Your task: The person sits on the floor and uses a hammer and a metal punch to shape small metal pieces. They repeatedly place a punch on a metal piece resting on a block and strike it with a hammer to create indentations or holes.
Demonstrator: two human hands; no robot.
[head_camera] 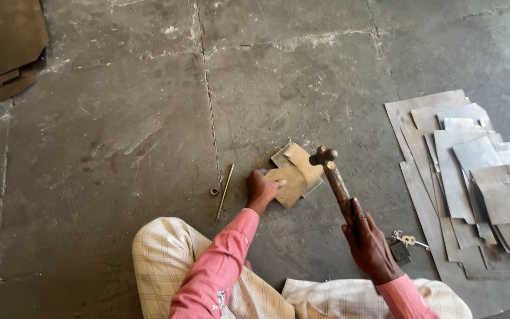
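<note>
The left hand [261, 189] is pressing flat, fingers together, on a small tan sheet-metal piece [293, 176] lying on the grey concrete floor [119, 136]. The right hand [368, 241] is gripping, fingers wrapped, a wooden-handled steel hammer [333, 176], head raised above the piece. Judged step: hammering; the next blow needs aim clear of the fingers.

Head view, looking steeply down at the floor

The single camera sits above the seated person's lap, facing forward and down over the concrete floor [119, 136]; knees and forearms fill the near lower edge, with no second view to overlap.
</note>
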